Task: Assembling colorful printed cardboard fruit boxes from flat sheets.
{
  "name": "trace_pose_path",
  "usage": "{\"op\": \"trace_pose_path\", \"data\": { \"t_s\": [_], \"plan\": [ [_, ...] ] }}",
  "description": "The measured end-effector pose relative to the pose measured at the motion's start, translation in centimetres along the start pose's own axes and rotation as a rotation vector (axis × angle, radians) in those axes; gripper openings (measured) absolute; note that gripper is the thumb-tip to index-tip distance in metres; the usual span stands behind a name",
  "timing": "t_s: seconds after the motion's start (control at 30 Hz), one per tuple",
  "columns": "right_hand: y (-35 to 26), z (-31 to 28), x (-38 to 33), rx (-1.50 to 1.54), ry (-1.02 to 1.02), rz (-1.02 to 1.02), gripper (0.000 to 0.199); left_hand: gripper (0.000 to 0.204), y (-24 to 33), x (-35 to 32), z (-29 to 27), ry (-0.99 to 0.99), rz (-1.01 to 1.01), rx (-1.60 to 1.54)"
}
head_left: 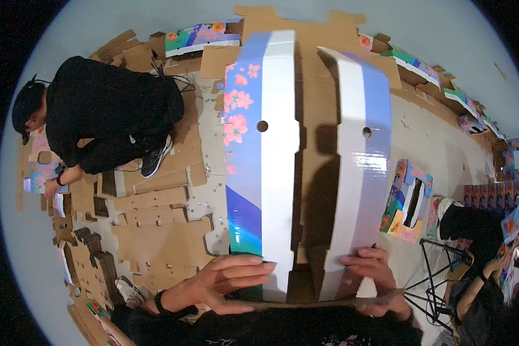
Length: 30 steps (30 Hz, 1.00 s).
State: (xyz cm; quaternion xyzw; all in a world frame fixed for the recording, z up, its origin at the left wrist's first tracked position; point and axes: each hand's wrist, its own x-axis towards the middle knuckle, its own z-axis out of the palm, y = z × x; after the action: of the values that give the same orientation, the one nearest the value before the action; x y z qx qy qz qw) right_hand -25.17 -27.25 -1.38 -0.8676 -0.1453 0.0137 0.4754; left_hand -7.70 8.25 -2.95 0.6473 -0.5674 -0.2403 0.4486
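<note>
I hold a large folded cardboard box blank in front of me. Its left flap [262,150] is glossy, printed blue and white with pink flowers and has a round hole. Its right flap [360,155] is white and pale violet, also with a hole. Plain brown cardboard [317,86] shows between them. My left hand [228,279] lies flat against the bottom of the left flap, fingers stretched out. My right hand [375,268] grips the lower edge of the right flap.
A person in black [98,115] crouches at the left among cut brown cardboard sheets [155,230] on the floor. A small printed box [408,199] stands at right. Another person's arm [490,265] and a black stand [435,271] are lower right. Printed boxes [444,75] line the far edge.
</note>
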Motion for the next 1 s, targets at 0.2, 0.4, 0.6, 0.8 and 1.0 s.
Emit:
{"op": "trace_pose_path", "data": {
  "t_s": [0.2, 0.4, 0.6, 0.8, 1.0],
  "plan": [
    [-0.3, 8.0, 1.7, 0.442, 1.219, 0.377, 0.081, 0.093, -0.5, -0.4, 7.4, 0.991, -0.092, -0.408],
    [-0.1, 6.7, 1.0, 0.087, 1.002, 0.37, 0.064, 0.076, -0.6, 0.1, 7.9, 0.865, -0.26, -0.19],
    [-0.4, 7.4, 0.9, 0.185, 0.998, 0.388, 0.068, 0.064, -0.1, 0.1, 6.9, 0.758, -0.344, -0.114],
    [-0.4, 7.5, 0.6, 0.17, 0.98, 0.424, 0.068, 0.054, -0.1, 0.5, 6.8, 0.85, -0.34, -0.249],
    [-0.4, 6.9, 1.5, 0.192, 0.946, 0.439, 0.062, 0.049, -0.5, 1.1, 7.2, 0.945, -0.307, -0.363]
  ]
}}
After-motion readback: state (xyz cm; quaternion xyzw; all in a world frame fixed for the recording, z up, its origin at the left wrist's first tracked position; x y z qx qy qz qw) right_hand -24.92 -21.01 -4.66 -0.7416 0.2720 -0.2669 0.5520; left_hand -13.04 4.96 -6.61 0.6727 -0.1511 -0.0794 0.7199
